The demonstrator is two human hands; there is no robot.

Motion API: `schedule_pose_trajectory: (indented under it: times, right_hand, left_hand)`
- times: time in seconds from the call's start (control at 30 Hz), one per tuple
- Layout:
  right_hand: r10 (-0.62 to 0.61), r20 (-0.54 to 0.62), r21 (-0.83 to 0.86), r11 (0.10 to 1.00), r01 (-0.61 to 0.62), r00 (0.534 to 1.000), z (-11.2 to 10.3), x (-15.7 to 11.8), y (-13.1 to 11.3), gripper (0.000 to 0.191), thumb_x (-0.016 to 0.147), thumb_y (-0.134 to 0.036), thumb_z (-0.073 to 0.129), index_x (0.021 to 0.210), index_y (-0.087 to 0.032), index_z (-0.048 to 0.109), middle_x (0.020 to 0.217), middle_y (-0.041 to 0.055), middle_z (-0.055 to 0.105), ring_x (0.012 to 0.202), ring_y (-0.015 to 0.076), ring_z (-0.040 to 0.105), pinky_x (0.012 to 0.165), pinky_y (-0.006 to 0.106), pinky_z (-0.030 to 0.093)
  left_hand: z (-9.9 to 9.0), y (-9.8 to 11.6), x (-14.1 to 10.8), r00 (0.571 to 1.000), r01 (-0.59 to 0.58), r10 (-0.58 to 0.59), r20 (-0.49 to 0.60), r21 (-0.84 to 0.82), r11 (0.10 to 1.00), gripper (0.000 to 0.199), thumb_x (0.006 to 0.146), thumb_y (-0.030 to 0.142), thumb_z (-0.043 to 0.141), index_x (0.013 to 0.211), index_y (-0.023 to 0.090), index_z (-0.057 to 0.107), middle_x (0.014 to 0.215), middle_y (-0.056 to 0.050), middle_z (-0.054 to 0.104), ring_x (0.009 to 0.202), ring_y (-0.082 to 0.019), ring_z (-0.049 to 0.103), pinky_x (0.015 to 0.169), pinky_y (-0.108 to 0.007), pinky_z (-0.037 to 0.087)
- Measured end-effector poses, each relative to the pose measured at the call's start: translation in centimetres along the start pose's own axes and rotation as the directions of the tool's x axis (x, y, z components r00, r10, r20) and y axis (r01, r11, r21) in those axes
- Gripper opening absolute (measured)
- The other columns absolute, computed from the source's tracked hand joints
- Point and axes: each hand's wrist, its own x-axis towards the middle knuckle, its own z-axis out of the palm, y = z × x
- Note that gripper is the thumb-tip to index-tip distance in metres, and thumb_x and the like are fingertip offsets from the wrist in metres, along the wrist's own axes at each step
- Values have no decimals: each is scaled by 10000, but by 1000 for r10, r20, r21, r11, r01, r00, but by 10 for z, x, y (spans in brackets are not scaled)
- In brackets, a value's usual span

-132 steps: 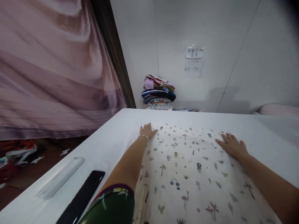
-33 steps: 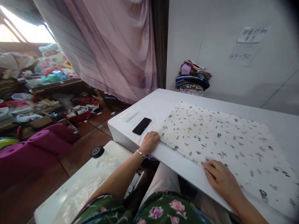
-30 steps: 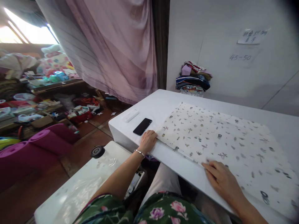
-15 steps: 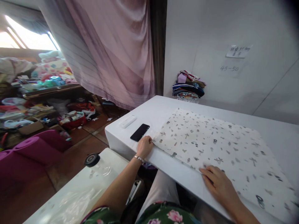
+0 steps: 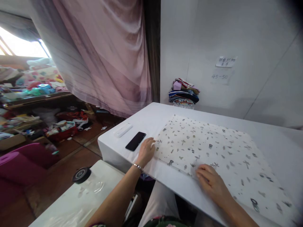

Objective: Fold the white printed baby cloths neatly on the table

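A white cloth (image 5: 205, 138) printed with small grey-green plant and animal shapes lies spread flat on a white table. My left hand (image 5: 146, 151) rests at its near left corner, fingers loosely stretched along the side edge. Further right, my right hand (image 5: 211, 183) lies on the near edge, its fingers slightly bent against the fabric and the thumb below them. Neither hand visibly lifts the cloth. A black phone (image 5: 135, 141) lies just left of my left hand, and a white oblong object (image 5: 123, 130) is beyond it.
The white table (image 5: 142, 116) meets the wall, where a folded clothes stack (image 5: 184, 93) stands. A lower white surface (image 5: 68, 201) at left holds a clear jar with a black lid (image 5: 81, 175) and clear plastic. Pink rolled mats (image 5: 21, 167) and clutter fill the floor beyond.
My left fingers have loosened from the cloth's corner and stretched out along its side. My right hand has shifted slightly onto the cloth from its near edge. The camera view has turned a little.
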Motion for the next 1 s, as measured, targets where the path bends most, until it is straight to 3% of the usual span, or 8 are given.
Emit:
schedule_pose_trajectory:
  times: [0.13, 0.3, 0.47, 0.6, 0.7, 0.8, 0.9, 1.0]
  right_hand:
    - [-42, 59, -183, 982, 52, 997, 20, 5, 9, 505, 910, -488, 371, 1346, -245, 444, 1435, 81, 369, 1312, 294, 328, 1025, 544, 322]
    - [5, 181, -196, 980, 32, 983, 34, 2, 15, 577, 907, -545, 334, 1421, -284, 309, 1492, 56, 233, 1367, 277, 201, 1080, 547, 211]
    - [121, 161, -145, 985, -98, 980, 4, -1, 22, 558, 927, -534, 288, 1426, -285, 293, 1508, 51, 172, 1384, 242, 138, 1099, 507, 175]
    - [333, 112, -245, 922, -298, 936, -23, -24, 38, 607, 907, -564, 312, 1404, -217, 356, 1500, 101, 196, 1386, 281, 106, 1090, 550, 111]
    - [369, 135, -219, 916, -335, 920, -36, -45, 46, 579, 907, -552, 326, 1386, -233, 387, 1500, 94, 206, 1384, 268, 134, 1087, 531, 151]
    - [392, -24, -203, 899, -389, 920, -51, -67, 61, 512, 908, -490, 371, 1335, -222, 461, 1480, 95, 270, 1370, 270, 196, 1078, 528, 187]
    - [454, -312, -147, 845, -514, 835, -73, -97, 89, 385, 889, -365, 409, 1136, -168, 628, 1309, 123, 517, 1250, 255, 418, 1023, 455, 328]
    - [586, -455, -20, 746, -666, 671, -98, -130, 113, 314, 837, -310, 428, 949, -178, 690, 1002, 86, 681, 952, 216, 610, 852, 365, 463]
  left_hand:
    - [27, 9, 8, 972, -41, 6, 235, 144, 989, 506, 872, 461, 427, 1297, 187, 451, 1428, -124, 373, 1345, -286, 273, 1068, -509, 239]
    - [42, 1, 7, 927, 34, -117, 357, 231, 972, 625, 876, 573, 314, 1378, 204, 359, 1483, -113, 270, 1376, -293, 192, 1083, -516, 173]
    - [42, 0, 9, 918, 36, -139, 372, 269, 962, 632, 877, 563, 305, 1398, 206, 335, 1489, -98, 256, 1381, -285, 180, 1091, -509, 159]
    - [43, 1, 14, 908, 31, -154, 391, 302, 953, 648, 878, 558, 267, 1425, 211, 282, 1507, -70, 214, 1388, -280, 151, 1094, -506, 144]
    - [44, 2, 18, 910, 8, -139, 391, 318, 948, 653, 870, 551, 260, 1422, 202, 291, 1508, -65, 216, 1389, -279, 144, 1093, -502, 149]
    - [44, 4, 19, 917, -3, -126, 379, 322, 947, 651, 864, 530, 251, 1408, 179, 322, 1501, -74, 236, 1384, -290, 154, 1078, -513, 181]
    - [45, 2, 18, 934, -17, -93, 345, 303, 953, 656, 855, 530, 248, 1391, 166, 353, 1497, -91, 241, 1379, -297, 168, 1069, -527, 198]
    - [44, -7, 18, 964, -26, -32, 265, 214, 977, 650, 843, 526, 268, 1359, 151, 396, 1480, -121, 273, 1371, -320, 187, 1058, -549, 213]
